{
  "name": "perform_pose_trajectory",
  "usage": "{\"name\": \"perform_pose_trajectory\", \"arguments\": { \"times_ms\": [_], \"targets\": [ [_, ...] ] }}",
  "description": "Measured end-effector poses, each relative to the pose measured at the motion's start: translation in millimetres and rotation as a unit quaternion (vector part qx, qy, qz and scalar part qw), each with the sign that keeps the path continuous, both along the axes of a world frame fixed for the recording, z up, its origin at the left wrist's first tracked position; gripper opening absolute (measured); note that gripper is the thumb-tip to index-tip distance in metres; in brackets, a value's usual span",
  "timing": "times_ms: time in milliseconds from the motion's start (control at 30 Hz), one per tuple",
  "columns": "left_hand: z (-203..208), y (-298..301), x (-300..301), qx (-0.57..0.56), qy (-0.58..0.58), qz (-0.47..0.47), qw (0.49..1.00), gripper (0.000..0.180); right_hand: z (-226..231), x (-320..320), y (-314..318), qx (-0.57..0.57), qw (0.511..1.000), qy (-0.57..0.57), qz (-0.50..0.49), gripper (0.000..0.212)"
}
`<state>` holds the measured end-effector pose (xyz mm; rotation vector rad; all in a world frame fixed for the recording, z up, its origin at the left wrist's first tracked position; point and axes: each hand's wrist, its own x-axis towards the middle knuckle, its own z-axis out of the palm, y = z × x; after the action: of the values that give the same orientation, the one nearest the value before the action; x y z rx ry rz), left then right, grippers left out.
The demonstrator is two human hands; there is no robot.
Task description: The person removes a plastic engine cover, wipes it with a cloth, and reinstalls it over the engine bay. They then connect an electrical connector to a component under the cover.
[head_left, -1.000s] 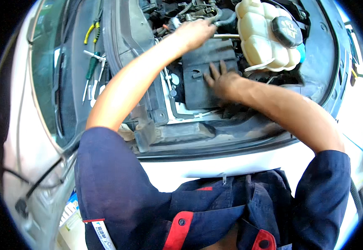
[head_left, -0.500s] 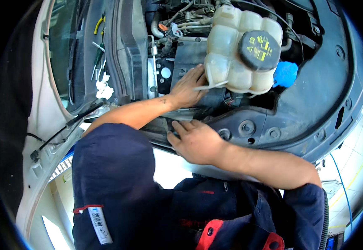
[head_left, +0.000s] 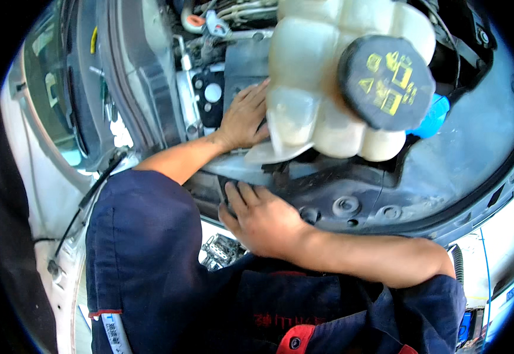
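A translucent, ribbed coolant expansion tank (head_left: 295, 71) with a large black cap (head_left: 387, 82) stands high in the engine bay. My left hand (head_left: 242, 121) reaches in beside the tank's left side. Its fingers are stretched out over a dark engine cover (head_left: 245, 65), and the tips pass close to the tank wall, partly hidden by it. My right hand (head_left: 269, 221) rests on the black plastic trim (head_left: 280, 189) along the fender edge. Its fingers are apart and slightly bent, with no object visible in them.
A blue cap (head_left: 431, 118) sits right of the tank. Pipes and an orange-ringed fitting (head_left: 194, 23) lie beyond my left hand. A hood strut (head_left: 86, 197) slants at the left. White paper (head_left: 120, 133) and a yellow-handled tool (head_left: 94, 40) lie by the windshield.
The view has shifted closer, so the tank and its cap look larger. Both hands stay in nearly the same places on the car. A metal part now shows below my right hand.
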<state>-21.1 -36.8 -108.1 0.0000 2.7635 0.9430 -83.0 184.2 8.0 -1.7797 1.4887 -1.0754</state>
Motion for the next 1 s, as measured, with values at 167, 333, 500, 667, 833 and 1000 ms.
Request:
{"name": "perform_pose_trajectory", "arguments": {
  "times_ms": [167, 333, 500, 667, 833, 1000],
  "targets": [
    [17.1, 0.3, -13.6, -0.134, -0.076, -0.01, 0.988, 0.057, 6.9, -4.7, -11.9, 0.002, 1.0, 0.005, -0.002, 0.036],
    [9.1, -13.9, -62.2, -0.241, -0.016, 0.271, 0.932, 0.053, 16.9, -9.3, -19.2, 0.026, 0.998, 0.012, 0.055, 0.036],
    [-29.9, -11.5, -89.1, -0.317, -0.089, 0.305, 0.894, 0.06, 12.8, -14.9, -18.8, 0.028, 0.998, 0.004, 0.063, 0.038],
    [-26.2, 1.5, -93.9, -0.298, -0.135, 0.315, 0.891, 0.064, 9.3, -14.4, -9.8, 0.046, 0.996, 0.019, 0.069, 0.041],
    [-23.3, 1.7, -98.8, -0.278, -0.14, 0.331, 0.891, 0.065, 12.2, -13.8, -14.0, 0.067, 0.992, 0.046, 0.093, 0.045],
    [10.5, -11.1, -125.5, -0.289, -0.227, 0.2, 0.908, 0.065, 28.7, -27.2, -21.9, 0.039, 0.996, 0.054, 0.061, 0.042]
  ]
}}
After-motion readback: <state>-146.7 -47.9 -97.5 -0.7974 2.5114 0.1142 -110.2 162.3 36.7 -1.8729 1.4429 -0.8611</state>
